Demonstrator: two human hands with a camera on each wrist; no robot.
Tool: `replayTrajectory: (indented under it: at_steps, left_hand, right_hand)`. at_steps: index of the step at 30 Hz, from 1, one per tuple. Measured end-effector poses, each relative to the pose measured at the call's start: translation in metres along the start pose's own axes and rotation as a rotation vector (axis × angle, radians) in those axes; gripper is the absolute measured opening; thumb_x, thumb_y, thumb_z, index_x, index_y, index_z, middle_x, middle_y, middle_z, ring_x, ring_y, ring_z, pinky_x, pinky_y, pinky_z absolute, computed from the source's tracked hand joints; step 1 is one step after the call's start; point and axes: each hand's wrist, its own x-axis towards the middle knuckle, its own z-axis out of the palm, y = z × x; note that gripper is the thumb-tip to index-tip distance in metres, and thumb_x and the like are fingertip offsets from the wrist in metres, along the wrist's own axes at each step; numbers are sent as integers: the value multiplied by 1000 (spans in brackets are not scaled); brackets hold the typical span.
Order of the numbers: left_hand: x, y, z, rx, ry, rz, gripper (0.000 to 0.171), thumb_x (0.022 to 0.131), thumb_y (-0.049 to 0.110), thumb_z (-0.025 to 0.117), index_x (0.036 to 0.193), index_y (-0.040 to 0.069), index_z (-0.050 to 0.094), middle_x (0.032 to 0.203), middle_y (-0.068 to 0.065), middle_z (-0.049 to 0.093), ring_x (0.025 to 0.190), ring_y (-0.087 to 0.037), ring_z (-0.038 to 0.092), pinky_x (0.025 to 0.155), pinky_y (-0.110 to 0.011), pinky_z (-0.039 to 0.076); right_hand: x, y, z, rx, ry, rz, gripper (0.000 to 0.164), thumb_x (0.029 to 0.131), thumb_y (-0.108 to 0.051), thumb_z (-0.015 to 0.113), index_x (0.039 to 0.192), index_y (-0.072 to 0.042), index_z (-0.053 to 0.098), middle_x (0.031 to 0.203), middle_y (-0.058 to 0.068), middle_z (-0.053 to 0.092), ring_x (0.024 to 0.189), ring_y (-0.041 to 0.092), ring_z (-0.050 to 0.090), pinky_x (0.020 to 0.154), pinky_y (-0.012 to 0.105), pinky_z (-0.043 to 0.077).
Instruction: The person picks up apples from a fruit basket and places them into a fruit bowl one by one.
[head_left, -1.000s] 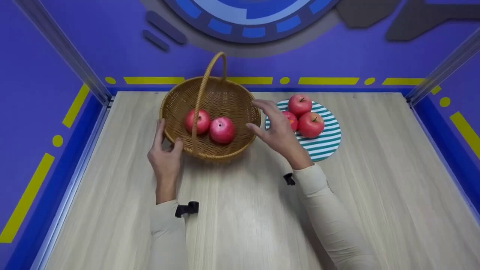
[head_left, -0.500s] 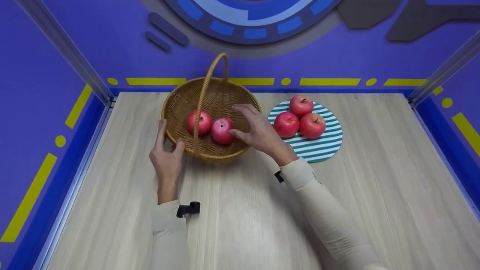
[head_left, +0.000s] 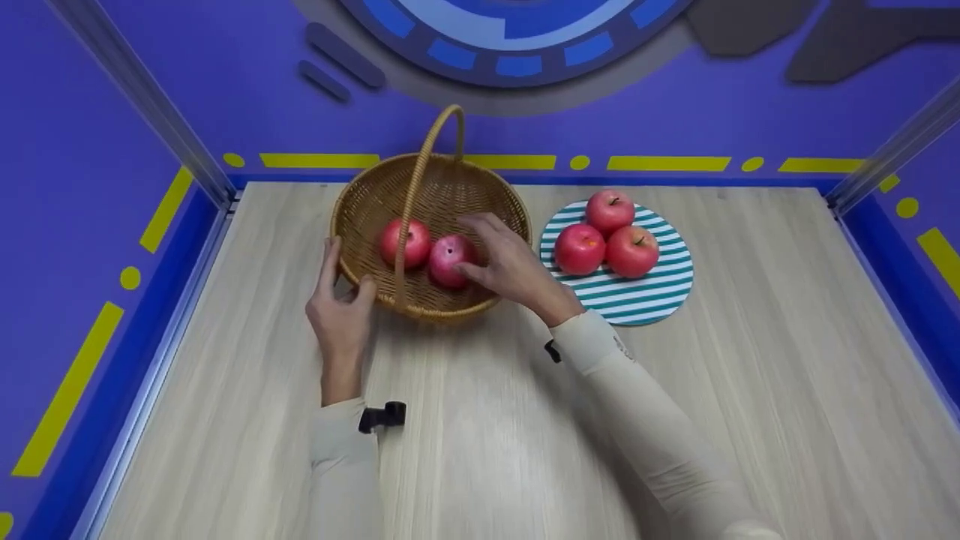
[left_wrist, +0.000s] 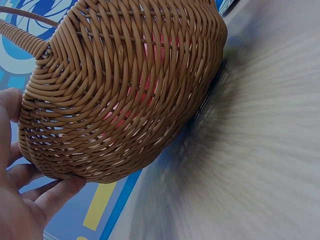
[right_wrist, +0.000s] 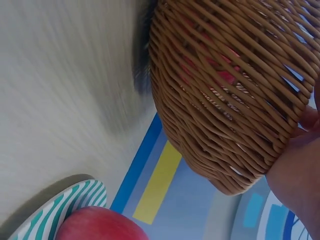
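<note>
A brown wicker basket (head_left: 360, 195) with a tall hooped handle stands tilted toward me at the back left of the table, two red apples inside. My left hand (head_left: 341, 322) holds the basket's left side, thumb near the front rim and fingers along the outer wall. Over the right rim reaches my right hand (head_left: 514, 266). Its thumb overlaps the right apple (head_left: 448, 255), and its other fingers extend above that apple; contact is unclear. The left apple (head_left: 397, 241) lies beside it, partly behind the handle. In the right wrist view the basket wall (right_wrist: 230, 110) hides the right fingertips.
Right of the basket, a round green-and-white striped mat (head_left: 637, 304) bears three red apples (head_left: 579, 250). Blue and purple panels (head_left: 510, 135) enclose the wooden table (head_left: 465, 420) at the back and sides.
My right hand has moved left from the basket's right rim into the basket, up to the right apple. My left hand stays on the basket's side. The view has shifted slightly.
</note>
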Motion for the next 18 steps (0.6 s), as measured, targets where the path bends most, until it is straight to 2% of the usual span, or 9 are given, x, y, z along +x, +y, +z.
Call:
replayTrajectory:
  at_steps: [4, 8, 12, 16, 18]
  left_hand:
    - [2, -6, 1, -5, 2, 17, 65, 92, -8, 63, 155, -1, 52, 164, -17, 42, 140, -33, 51, 90, -23, 55]
    - [7, -24, 3, -15, 14, 36, 66, 92, -9, 64, 155, 1, 53, 165, -17, 41, 130, -39, 56, 82, -14, 53]
    - [10, -38, 3, -6, 16, 32, 68, 92, -6, 66, 157, 9, 54, 166, -7, 42, 123, -32, 59, 81, -15, 53]
    - [10, -41, 2, 3, 12, 30, 69, 91, -3, 67, 157, 16, 56, 165, 2, 44, 122, -25, 60, 87, -24, 57]
    - [10, -41, 2, 7, 12, 35, 70, 91, -2, 67, 157, 17, 56, 165, 2, 44, 122, -25, 60, 88, -29, 58]
  right_hand:
    - [4, -1, 2, -32, -43, 29, 68, 97, -23, 81, 155, -2, 50, 151, 14, 53, 138, 28, 52, 115, 39, 43]
    - [9, -2, 3, -60, -82, 56, 68, 97, -24, 80, 154, -3, 51, 150, 14, 53, 136, 28, 54, 114, 40, 45]
    - [13, -3, 5, -85, -120, 82, 68, 98, -26, 80, 155, -4, 51, 151, 15, 52, 135, 29, 55, 113, 41, 46]
    - [17, -4, 7, -119, -160, 106, 68, 99, -28, 78, 156, -4, 50, 153, 17, 50, 135, 31, 54, 113, 43, 46]
    - [18, -4, 8, -131, -173, 113, 68, 99, -28, 78, 155, -4, 50, 151, 17, 51, 133, 31, 56, 113, 44, 46]
